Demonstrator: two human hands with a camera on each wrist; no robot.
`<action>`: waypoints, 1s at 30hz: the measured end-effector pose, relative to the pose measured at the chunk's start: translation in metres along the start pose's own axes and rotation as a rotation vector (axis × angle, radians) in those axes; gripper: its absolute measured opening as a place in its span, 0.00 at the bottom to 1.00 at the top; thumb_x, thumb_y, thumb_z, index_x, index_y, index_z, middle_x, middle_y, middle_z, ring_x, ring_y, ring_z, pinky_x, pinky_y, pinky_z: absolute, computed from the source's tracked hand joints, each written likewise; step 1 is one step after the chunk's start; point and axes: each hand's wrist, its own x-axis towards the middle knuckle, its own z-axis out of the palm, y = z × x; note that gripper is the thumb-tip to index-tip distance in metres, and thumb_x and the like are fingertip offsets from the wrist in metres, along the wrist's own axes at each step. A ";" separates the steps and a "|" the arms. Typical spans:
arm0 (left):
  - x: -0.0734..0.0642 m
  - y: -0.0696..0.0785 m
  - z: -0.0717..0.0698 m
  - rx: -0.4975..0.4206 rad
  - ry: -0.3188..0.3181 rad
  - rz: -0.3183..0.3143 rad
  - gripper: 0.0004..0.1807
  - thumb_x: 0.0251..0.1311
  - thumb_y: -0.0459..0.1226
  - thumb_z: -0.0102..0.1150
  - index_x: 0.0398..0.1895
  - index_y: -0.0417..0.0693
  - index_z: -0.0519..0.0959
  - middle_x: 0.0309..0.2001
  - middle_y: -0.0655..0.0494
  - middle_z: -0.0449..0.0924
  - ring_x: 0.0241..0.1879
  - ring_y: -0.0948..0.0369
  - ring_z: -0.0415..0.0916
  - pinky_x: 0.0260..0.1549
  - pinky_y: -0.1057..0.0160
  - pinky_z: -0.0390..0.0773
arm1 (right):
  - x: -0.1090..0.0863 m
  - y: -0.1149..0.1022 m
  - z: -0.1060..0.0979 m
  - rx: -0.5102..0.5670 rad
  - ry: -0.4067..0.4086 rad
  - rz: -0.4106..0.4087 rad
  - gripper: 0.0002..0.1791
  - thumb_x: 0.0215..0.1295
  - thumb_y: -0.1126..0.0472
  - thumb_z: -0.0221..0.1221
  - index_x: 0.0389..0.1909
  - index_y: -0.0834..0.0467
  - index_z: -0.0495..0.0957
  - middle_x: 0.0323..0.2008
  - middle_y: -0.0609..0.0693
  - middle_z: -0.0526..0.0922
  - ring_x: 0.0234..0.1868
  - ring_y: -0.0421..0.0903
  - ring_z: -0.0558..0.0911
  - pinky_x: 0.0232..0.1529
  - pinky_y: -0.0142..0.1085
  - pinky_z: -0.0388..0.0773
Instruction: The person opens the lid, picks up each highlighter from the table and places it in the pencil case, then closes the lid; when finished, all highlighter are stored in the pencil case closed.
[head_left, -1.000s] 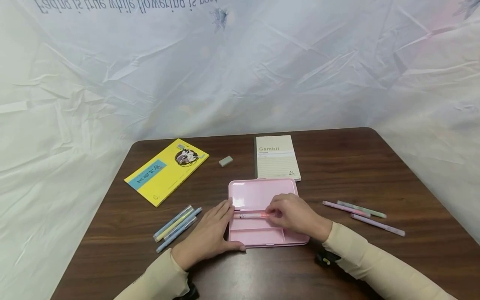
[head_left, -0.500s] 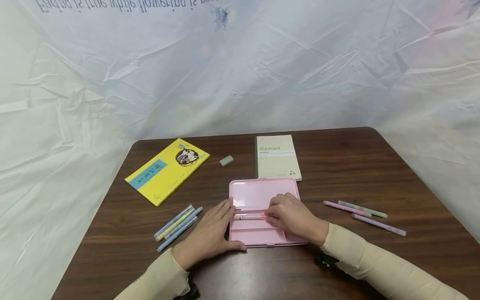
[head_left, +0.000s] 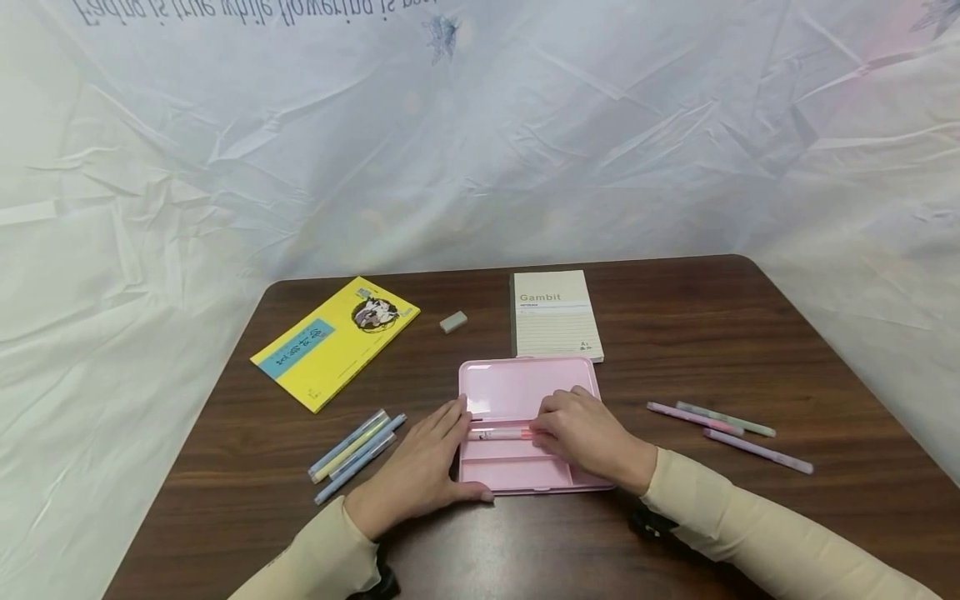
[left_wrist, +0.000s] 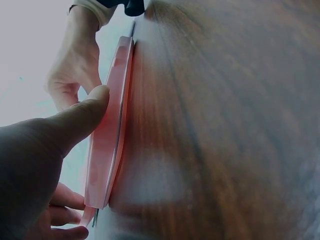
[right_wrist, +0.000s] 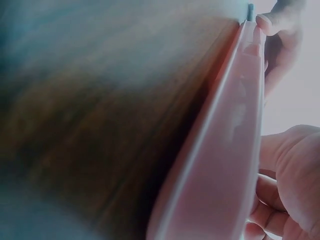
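Observation:
A pink pencil case (head_left: 514,475) lies open on the table, its lid tipped back toward the far side. In its back compartment rests a pale pink pen (head_left: 498,434) with a coral end. Bent fingers of my right hand (head_left: 588,433) pinch that coral end inside the case; the fingertips are partly hidden. My left hand (head_left: 420,467) rests at the left side of the case, fingers stretched along the left edge. In the left wrist view the left thumb (left_wrist: 85,115) lies on the case's front edge. The right wrist view shows the case's side wall (right_wrist: 220,150) beside the right hand.
Several blue and yellow pens (head_left: 356,454) lie left of the left hand. Three pastel pens (head_left: 757,450) lie at the right. Behind the case are a cream notebook (head_left: 557,317), a grey eraser (head_left: 453,322) and a yellow booklet (head_left: 333,344).
Over the last second the right hand has shifted slightly left and settled lower over the case, with the pen's coral end. The left hand and the case stay put.

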 end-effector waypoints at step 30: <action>0.003 0.003 -0.002 -0.046 -0.053 -0.047 0.60 0.50 0.70 0.63 0.75 0.38 0.59 0.79 0.44 0.47 0.76 0.45 0.49 0.69 0.40 0.58 | -0.123 0.065 -0.077 0.121 0.320 0.352 0.21 0.42 0.62 0.79 0.43 0.52 0.88 0.39 0.41 0.86 0.35 0.39 0.83 0.37 0.23 0.73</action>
